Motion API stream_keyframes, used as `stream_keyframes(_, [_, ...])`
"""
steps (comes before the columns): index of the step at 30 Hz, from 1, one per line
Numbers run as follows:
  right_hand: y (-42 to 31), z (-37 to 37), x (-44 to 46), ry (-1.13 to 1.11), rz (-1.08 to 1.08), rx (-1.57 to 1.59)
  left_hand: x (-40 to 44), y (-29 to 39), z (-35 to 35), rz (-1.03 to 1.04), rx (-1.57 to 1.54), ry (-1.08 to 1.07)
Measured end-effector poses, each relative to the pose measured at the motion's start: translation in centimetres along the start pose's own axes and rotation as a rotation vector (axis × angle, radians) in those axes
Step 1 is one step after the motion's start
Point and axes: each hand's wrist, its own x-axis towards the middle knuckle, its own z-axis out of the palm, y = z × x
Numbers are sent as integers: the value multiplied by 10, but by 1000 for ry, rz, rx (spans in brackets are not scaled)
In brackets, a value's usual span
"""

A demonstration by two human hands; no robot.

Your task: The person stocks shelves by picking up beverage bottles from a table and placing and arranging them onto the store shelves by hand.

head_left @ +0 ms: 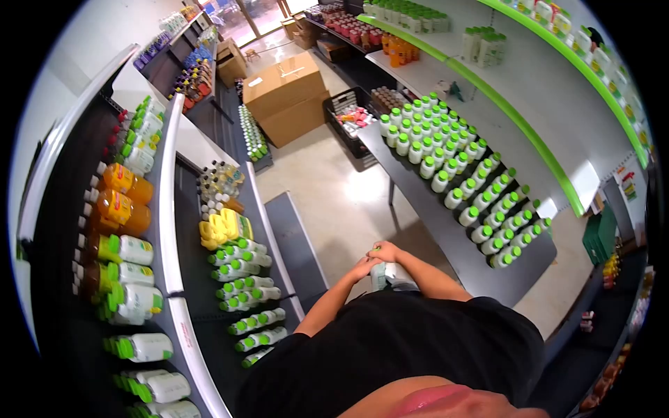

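The scene is bright overall, with daylight coming through the doorway (254, 19) at the top, where the view outside washes out pale, and a strong white glare patch lying on the floor (359, 233) beside the table (488, 275), while the shelf interiors at left and the black shirt (390, 348) sink into deep shadow. A wide round lens bends the shelf edges (171, 202) into curves and leaves black corners with a thin bluish fringe at left; the bottles (439, 182) on the table look fairly crisp, but small labels and the far goods turn soft
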Motion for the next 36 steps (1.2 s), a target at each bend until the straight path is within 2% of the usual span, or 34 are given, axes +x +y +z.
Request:
stream_keyframes(2, [-15,7,11,-95,-11,-50,-15,-4,-6,11,-70,81])
stream_keyframes(3, [-60,-36,92,-77,-93,-79,4,59,-81,-3,-27,143])
stream_keyframes(4, [-50,-26,84,-102,-71,-114,-5,55,-65,-53,-65,134])
stream_keyframes(5, [-56,-56,109,-78,-91,-184,13,88,-78,-41,-67,143])
stream_keyframes(7, [-47,-47,115,-93,-50,-97,14,82,-77,-72,-134,155])
stream_keyframes(10, [-54,-74,140,-88,-18,24,34,106,-96,-86,-189,153])
stream_keyframes(13, [-44,-96,161,15,-17,52,65,109,-118,53,-32,57])
stream_keyframes(14, [-33,-92,176,91,-26,23,71,99,-125,10,178,95])
stream_keyframes(15, [-24,-101,193,172,-35,-18,77,115,-130,-9,276,13])
stream_keyframes(17, [-24,-130,197,89,101,17,114,96,-150,4,355,-142])
stream_keyframes(19, [-21,-160,214,68,181,10,133,114,-173,23,362,-182])
stream_keyframes(23, [-18,-175,216,386,140,114,154,171,-206,50,459,-314])
stream_keyframes(24, [-26,-195,212,387,125,154,167,192,-215,186,535,-334])
stream_keyframes(27, [-83,-242,189,384,221,793,171,238,-238,284,219,-140])
stream_keyframes(28, [-87,-241,189,416,137,932,172,255,-243,281,148,-143])
stream_keyframes(30, [-103,-252,183,580,17,790,192,302,-240,275,-4,-141])
stream_keyframes(31, [-112,-257,182,655,-51,716,203,325,-239,359,50,-164])
stream_keyframes(32, [-118,-261,181,672,-66,769,217,348,-239,449,104,-186])
stream_keyframes(36, [-172,-316,156,970,-37,643,264,426,-211,627,-5,-225])
